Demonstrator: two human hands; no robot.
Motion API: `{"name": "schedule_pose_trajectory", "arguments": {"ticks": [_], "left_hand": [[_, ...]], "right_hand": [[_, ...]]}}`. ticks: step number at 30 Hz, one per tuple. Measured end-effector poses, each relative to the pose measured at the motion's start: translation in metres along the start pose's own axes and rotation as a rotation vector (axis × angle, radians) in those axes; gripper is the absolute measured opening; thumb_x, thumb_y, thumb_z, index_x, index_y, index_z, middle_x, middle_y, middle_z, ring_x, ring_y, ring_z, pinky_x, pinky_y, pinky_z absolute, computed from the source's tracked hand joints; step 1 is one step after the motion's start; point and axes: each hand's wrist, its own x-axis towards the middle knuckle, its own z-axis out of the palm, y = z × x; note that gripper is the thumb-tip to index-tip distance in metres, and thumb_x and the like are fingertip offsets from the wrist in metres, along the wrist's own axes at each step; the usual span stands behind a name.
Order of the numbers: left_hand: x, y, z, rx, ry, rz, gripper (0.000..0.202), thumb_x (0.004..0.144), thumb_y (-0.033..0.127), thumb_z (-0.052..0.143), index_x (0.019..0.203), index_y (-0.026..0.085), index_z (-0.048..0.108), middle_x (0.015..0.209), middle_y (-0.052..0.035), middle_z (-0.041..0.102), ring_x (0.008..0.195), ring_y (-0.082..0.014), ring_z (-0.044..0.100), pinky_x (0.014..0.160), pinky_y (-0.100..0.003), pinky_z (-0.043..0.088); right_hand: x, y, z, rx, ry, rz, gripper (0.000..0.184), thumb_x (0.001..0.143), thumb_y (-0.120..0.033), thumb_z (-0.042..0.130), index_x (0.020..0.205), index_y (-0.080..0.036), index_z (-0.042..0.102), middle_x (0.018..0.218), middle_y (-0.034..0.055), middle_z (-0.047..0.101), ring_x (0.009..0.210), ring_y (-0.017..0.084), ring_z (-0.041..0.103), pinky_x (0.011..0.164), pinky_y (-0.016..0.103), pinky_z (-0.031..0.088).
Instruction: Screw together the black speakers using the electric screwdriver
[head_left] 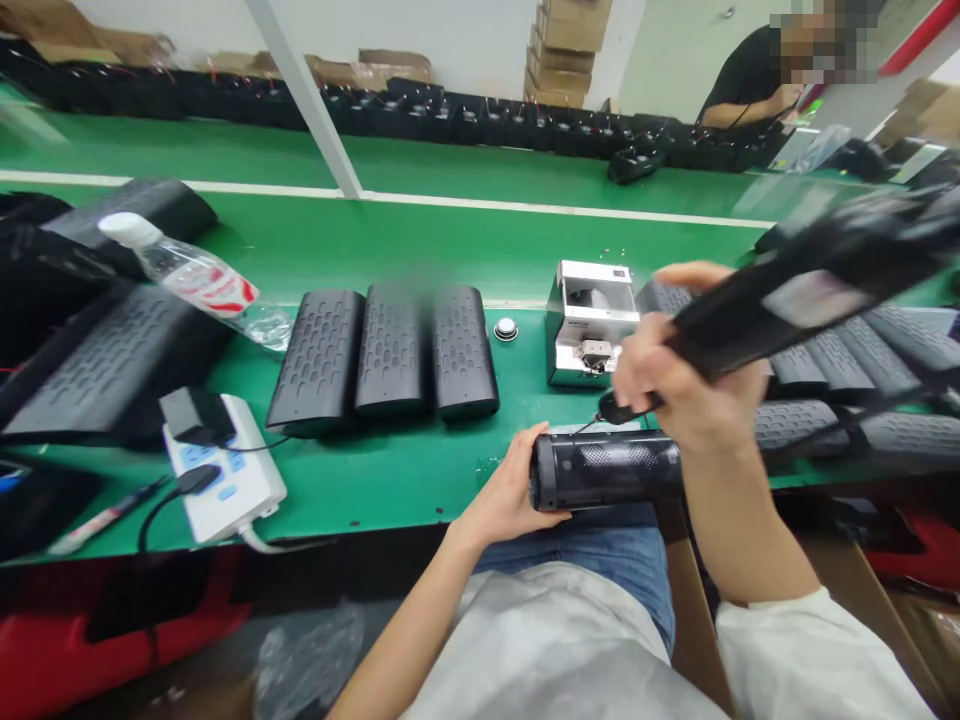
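Nearest my feed, a pale shirt [555, 650] and blue jeans [585, 560] fill the bottom of the frame. Above them, the left hand [506, 490] grasps one black cylindrical speaker [607, 468], held just over the lap at the near edge of the green desk [390, 480]. The right hand [679, 370] is clenched around one long black bar [817, 275], tilted up and blurred (I can't read its detail from here). Three black perforated shells [390, 350] stand side by side on the desk, with at least five more shells [847, 362] piled right of the hands. Around them I count one silver-and-white machine [589, 320], one round metal part [506, 330], one water bottle [187, 275] and one white power strip [225, 465].
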Motion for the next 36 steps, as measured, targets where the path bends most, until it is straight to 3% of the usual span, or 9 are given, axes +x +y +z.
{"name": "schedule_pose_trajectory", "arguments": {"ticks": [3, 6, 12, 18, 23, 29, 33, 36], "left_hand": [[0.0, 0.001, -0.001, 0.01, -0.007, -0.008, 0.143, 0.081, 0.027, 0.107, 0.183, 0.041, 0.007, 0.178, -0.0173, 0.035, 0.167, -0.0412, 0.044, 0.141, -0.066, 0.046], [0.001, 0.002, -0.002, -0.007, -0.019, 0.013, 0.148, 0.083, 0.024, 0.104, 0.185, 0.04, -0.003, 0.175, -0.0178, 0.04, 0.164, -0.0392, 0.048, 0.142, -0.066, 0.045], [0.003, 0.005, -0.004, -0.034, -0.009, 0.007, 0.145, 0.085, 0.021, 0.101, 0.185, 0.043, -0.002, 0.18, -0.0167, 0.036, 0.166, -0.0376, 0.046, 0.141, -0.063, 0.047], [0.002, 0.004, -0.003, -0.052, -0.016, -0.004, 0.148, 0.084, 0.021, 0.104, 0.184, 0.048, -0.001, 0.181, -0.0138, 0.037, 0.167, -0.0372, 0.045, 0.142, -0.065, 0.045], [0.002, 0.004, -0.004, -0.054, -0.016, -0.02, 0.149, 0.082, 0.019, 0.105, 0.184, 0.049, 0.0, 0.182, -0.0133, 0.036, 0.166, -0.0375, 0.046, 0.142, -0.067, 0.045], [0.001, 0.005, -0.005, -0.042, -0.026, -0.011, 0.142, 0.087, 0.025, 0.102, 0.185, 0.045, 0.0, 0.183, -0.0143, 0.035, 0.17, -0.0381, 0.042, 0.144, -0.066, 0.043], [0.001, 0.002, -0.005, -0.035, -0.026, -0.01, 0.137, 0.09, 0.03, 0.1, 0.185, 0.044, 0.001, 0.183, -0.0146, 0.035, 0.17, -0.0383, 0.041, 0.145, -0.067, 0.041], [0.001, 0.0, -0.005, -0.029, -0.022, -0.018, 0.134, 0.091, 0.033, 0.099, 0.185, 0.045, 0.003, 0.182, -0.014, 0.036, 0.169, -0.038, 0.043, 0.145, -0.068, 0.041]], "right_hand": [[0.028, -0.017, -0.014, -0.073, 0.282, -0.217, 0.035, 0.097, -0.007, 0.075, 0.129, -0.022, 0.076, 0.066, -0.0084, 0.057, 0.044, 0.008, 0.047, 0.039, 0.022, 0.043], [0.05, -0.007, -0.028, -0.25, 0.511, -0.308, 0.021, 0.092, -0.009, 0.077, 0.106, -0.026, 0.073, 0.062, -0.008, 0.052, 0.043, 0.012, 0.046, 0.039, 0.028, 0.038], [0.058, 0.035, -0.037, -0.35, 0.522, -0.211, 0.026, 0.093, -0.009, 0.078, 0.106, -0.027, 0.066, 0.065, -0.0083, 0.054, 0.043, 0.015, 0.048, 0.04, 0.035, 0.038], [0.059, 0.04, -0.03, -0.412, 0.597, -0.123, 0.028, 0.091, -0.004, 0.074, 0.105, -0.027, 0.066, 0.066, -0.0073, 0.05, 0.043, 0.016, 0.048, 0.042, 0.035, 0.036], [0.054, 0.044, -0.036, -0.4, 0.566, -0.098, 0.028, 0.087, -0.009, 0.08, 0.105, -0.025, 0.066, 0.065, -0.0082, 0.052, 0.041, 0.015, 0.047, 0.039, 0.033, 0.032], [0.041, 0.007, -0.046, -0.33, 0.522, -0.125, 0.027, 0.084, -0.008, 0.072, 0.106, -0.022, 0.068, 0.057, -0.0108, 0.046, 0.039, 0.013, 0.039, 0.036, 0.029, 0.03], [0.03, -0.025, -0.05, -0.345, 0.501, -0.108, 0.027, 0.083, -0.008, 0.073, 0.104, -0.023, 0.08, 0.059, -0.0073, 0.045, 0.041, 0.011, 0.036, 0.035, 0.028, 0.028], [0.023, -0.034, -0.048, -0.367, 0.532, -0.102, 0.039, 0.079, -0.008, 0.073, 0.107, -0.031, 0.09, 0.063, -0.0048, 0.04, 0.044, 0.008, 0.036, 0.037, 0.026, 0.03]]}}
